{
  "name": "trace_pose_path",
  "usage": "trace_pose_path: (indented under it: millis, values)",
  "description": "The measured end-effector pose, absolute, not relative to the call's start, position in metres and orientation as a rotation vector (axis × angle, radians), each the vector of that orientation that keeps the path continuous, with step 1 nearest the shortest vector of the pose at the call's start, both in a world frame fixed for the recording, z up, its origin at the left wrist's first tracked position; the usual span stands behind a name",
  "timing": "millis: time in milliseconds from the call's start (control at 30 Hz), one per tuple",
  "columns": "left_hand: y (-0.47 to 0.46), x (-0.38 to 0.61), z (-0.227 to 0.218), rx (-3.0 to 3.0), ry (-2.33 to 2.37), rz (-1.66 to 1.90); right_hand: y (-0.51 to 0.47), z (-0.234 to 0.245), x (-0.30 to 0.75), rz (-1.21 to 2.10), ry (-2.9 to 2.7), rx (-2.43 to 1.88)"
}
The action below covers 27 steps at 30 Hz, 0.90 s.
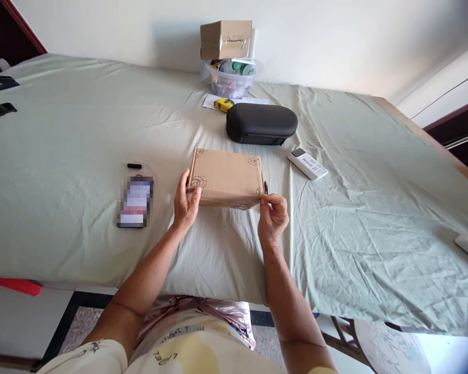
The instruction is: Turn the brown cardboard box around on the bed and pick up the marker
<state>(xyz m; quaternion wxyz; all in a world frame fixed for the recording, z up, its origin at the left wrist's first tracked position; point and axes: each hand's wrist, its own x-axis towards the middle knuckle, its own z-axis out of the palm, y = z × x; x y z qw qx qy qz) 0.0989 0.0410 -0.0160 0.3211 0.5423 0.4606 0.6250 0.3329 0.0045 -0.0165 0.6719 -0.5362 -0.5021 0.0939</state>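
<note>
A closed brown cardboard box [226, 174] lies in front of me, with black scribbles drawn at its corners. My left hand [186, 202] grips the box's left side, thumb on the near top edge and fingers along the far part of that side. At the near right corner, my right hand [273, 215] is closed in a pinch, touching or almost touching the box. A short black pen [265, 187] rises just past those fingertips, mostly hidden by the hand. Left of the box lies a small black cap [134, 166] above a phone [135, 202] with a blurred screen.
Behind the box sit a black hard case [261, 123] and a yellow tape measure [223, 105]. A clear plastic tub [232, 83] holds bottles, with another carton [226, 40] above it. A white device [307, 164] lies to the right. A wrinkled green cloth [359, 218] covers the table.
</note>
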Motion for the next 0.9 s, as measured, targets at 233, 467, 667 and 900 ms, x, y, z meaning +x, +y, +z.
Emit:
trace_pose_path:
  millis: [233,467,667,900]
  values:
    - [0.041,0.094,-0.018,1.714,1.344,1.658,0.001,-0.015,0.331,0.207,-1.154,-1.241]
    - [0.034,0.102,-0.016,2.087,1.487,1.575,-0.005,-0.01,0.319,-0.034,-1.378,-1.33]
    - [0.022,0.11,-0.01,2.242,1.546,1.4,-0.007,-0.011,0.316,-0.106,-1.414,-1.348]
    - [0.011,0.123,-0.013,2.433,1.428,1.266,-0.008,-0.011,0.314,-0.262,-1.436,-1.435]
